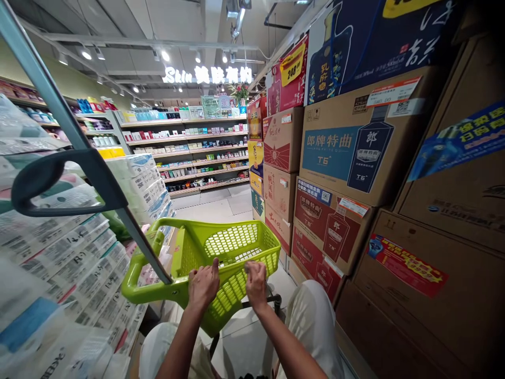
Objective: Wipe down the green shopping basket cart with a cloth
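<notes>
A lime-green plastic shopping trolley (232, 231) with perforated sides stands crosswise in front of my knees. My left hand (204, 284) is wrapped over its near rim, thumb pointing up. Further right, my right hand (257, 282) is closed at the near side of the basket; a small greyish bit shows at its fingers, too little to name. White slats show on the basket's floor. From the trolley's left end a metal pole (142, 242) slants up to the left, bearing a dark loop-shaped handle (67, 208).
Stacked liquor cartons (331, 152) line the right side closely. Packs of tissue paper (79, 263) are piled on the left. Shelves of skincare goods (189, 152) stand at the back, beyond a pale tiled floor (224, 202).
</notes>
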Demonstrator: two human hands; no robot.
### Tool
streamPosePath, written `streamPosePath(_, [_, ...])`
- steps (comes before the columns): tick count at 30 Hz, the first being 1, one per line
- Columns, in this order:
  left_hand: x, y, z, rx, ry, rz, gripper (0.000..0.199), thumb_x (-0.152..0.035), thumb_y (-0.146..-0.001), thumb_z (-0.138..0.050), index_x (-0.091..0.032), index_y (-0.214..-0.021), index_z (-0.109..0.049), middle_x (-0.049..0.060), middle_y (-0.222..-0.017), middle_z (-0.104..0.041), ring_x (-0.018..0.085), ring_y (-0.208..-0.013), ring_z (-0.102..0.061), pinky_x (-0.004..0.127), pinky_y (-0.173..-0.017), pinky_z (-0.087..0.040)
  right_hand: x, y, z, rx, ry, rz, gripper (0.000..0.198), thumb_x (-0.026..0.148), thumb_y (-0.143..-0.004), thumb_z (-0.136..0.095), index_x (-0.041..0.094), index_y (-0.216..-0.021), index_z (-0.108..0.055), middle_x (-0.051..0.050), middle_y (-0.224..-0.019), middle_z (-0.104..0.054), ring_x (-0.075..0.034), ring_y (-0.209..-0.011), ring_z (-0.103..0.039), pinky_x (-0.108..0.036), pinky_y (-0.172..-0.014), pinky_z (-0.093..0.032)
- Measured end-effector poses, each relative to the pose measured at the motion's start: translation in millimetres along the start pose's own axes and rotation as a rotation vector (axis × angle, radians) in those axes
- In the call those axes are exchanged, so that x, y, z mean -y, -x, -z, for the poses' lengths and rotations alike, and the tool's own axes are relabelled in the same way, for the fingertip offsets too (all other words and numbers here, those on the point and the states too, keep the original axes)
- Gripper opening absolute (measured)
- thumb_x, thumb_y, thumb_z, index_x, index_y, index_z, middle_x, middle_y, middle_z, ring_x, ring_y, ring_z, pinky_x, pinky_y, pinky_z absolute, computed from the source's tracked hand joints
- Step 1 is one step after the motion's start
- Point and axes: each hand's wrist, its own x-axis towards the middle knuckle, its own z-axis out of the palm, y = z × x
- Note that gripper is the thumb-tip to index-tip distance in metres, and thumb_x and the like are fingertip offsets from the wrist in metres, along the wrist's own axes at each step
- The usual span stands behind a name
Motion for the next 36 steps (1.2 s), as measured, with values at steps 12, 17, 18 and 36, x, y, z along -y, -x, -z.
streamPosePath(12, [20.1,3.9,33.0,0.071,0.020,0.079,0.084,-0.050,-0.099,-0.002,-0.023,-0.078,-0.080,0.014,-0.093,-0.079,0.031,-0.108,-0.067,0.047,-0.103,-0.041,64.1,26.8,-10.9,0.081,0.017,0.089,0.039,0.012,-0.093,-0.041,0.026,-0.117,-0.069,-0.012,-0.121,-0.051,-0.026,-0.109,-0.052,-0.043,-0.098,-0.048])
streamPosePath(17, [28.9,3.7,30.6,0.057,0.142,0.056,0.087,-0.052,-0.098,0.002,-0.024,-0.102,-0.080,0.010,-0.104,-0.079,0.029,-0.112,-0.067,0.046,-0.105,-0.042,47.8,13.4,-5.6,-0.115,0.077,-0.077,0.036,0.012,-0.092,-0.039,0.018,-0.108,-0.071,-0.016,-0.111,-0.052,-0.029,-0.105,-0.053,-0.048,-0.093,-0.050])
streamPosePath(18, [29.4,3.4,29.3,0.054,0.152,0.059,0.086,-0.053,-0.098,0.001,-0.024,-0.106,-0.080,0.010,-0.104,-0.079,0.030,-0.112,-0.067,0.046,-0.104,-0.042,53.8,15.8,-8.2,-0.128,0.071,-0.077,0.037,0.012,-0.092,-0.038,0.018,-0.107,-0.071,-0.016,-0.111,-0.052,-0.030,-0.105,-0.054,-0.049,-0.093,-0.050])
streamPosePath(36, [60.1,32.0,24.7,-0.513,0.375,0.069,0.064,-0.045,-0.100,-0.013,-0.021,-0.108,-0.072,0.010,-0.106,-0.077,0.024,-0.107,-0.067,0.042,-0.102,-0.043,70.7,34.6,-18.1,0.078,-0.067,0.104,0.038,0.012,-0.092,-0.040,0.025,-0.118,-0.065,-0.012,-0.120,-0.052,-0.027,-0.113,-0.055,-0.043,-0.098,-0.050])
